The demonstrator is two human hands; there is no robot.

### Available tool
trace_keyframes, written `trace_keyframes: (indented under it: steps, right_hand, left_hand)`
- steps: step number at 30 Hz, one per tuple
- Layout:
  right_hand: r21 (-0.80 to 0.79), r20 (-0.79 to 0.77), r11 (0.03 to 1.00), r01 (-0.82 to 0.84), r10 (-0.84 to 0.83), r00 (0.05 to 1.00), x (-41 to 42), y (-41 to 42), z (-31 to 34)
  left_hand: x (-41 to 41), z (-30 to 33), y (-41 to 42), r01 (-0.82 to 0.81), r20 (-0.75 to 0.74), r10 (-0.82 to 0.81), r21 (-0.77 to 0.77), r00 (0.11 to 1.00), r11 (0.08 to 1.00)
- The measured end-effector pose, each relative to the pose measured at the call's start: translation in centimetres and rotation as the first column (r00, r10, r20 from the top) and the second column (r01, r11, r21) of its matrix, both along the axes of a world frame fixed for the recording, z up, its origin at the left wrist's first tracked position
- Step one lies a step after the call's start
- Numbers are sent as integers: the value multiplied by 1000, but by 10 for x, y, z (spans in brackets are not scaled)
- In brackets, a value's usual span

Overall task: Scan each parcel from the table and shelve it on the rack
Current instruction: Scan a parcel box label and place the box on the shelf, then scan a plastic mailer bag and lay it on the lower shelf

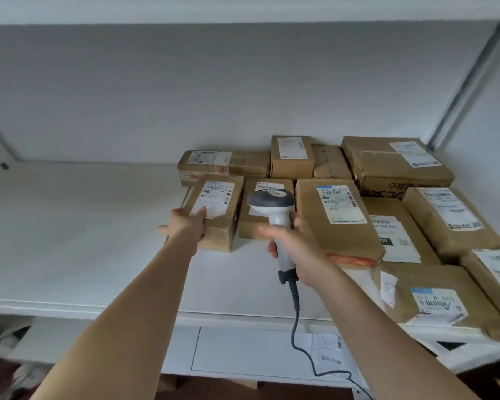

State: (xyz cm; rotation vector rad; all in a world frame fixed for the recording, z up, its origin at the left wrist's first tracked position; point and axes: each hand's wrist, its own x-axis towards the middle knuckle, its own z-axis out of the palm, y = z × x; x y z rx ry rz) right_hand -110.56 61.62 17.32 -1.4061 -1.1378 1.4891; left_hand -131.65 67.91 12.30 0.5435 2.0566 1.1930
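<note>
White rack (70,226) is filling most of the view, w/ one broad shelf board stretching across and another board running overhead. A grey upright post (468,82) is slanting down at the far right corner. Left half of the shelf is lying bare; right half is carrying approx a dozen brown cardboard parcels packed close together, most w/ white labels facing up.

Biggest one, the large box (393,166), is sitting at the back right, touching the rear wall. In front of it, the long parcel (335,223) w/ a blue-tabbed label is lying lengthwise, its near end showing red tape. At the front right edge, a flat parcel (433,295) is resting near the shelf lip, also blue-tabbed.

Left hand (185,223) is gripping the small parcel (214,212) by its near-left corner, thumb pressing on the label, fingers wrapping underneath. That parcel is sitting at the left edge of the group, just beside its neighbour, w/ its base on or very near the shelf board – can't tell which.

Right hand (295,243) is clenching the handle of the scanner (274,217), fingers closed round it, grey head pointing away toward the parcels. Scanner's dark cable (296,319) is hanging down past the shelf edge and curling off to the lower right.
</note>
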Motion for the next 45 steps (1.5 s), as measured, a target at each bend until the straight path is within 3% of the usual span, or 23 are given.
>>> trace_keyframes:
  steps: [7, 11, 15, 20, 24, 27, 32, 39, 45]
  right_hand:
    - [18, -8, 992, 123, -123, 992, 3, -10, -4]
    - [28, -17, 982, 186, -186, 982, 18, -22, -8]
    - [61, -57, 972, 226, -223, 973, 42, -43, -2]
    - [116, -108, 951, 287, -275, 955, 105, -94, 14]
    - [139, -101, 911, 388, -376, 921, 189, -150, 16]
    - [144, -136, 863, 484, -467, 873, 267, -209, 16]
    - [137, -108, 725, 675, -667, 737, 387, -312, 7]
    - [79, -117, 472, 878, -870, 479, 519, -434, -13]
    - [7, -138, 265, 964, -955, 263, 612, -492, -40]
  left_hand:
    - [33, -8, 11, 75, -68, -66, 139, 996, 987]
    - [50, -16, 0, -34, 7, 33, 170, 999, 985]
    - [79, -4, -18, -76, -40, 91, 276, 995, 958]
    - [160, 32, -47, 79, -131, -21, 458, 991, 886]
    - [267, 47, -90, 273, -182, -205, 557, 962, 784]
    - [360, 47, -133, 407, -211, -358, 631, 909, 661]
    - [510, 33, -212, 577, -222, -587, 621, 778, 530]
    - [684, 8, -312, 765, -222, -810, 529, 543, 367]
    - [815, -19, -355, 876, -217, -908, 415, 358, 246]
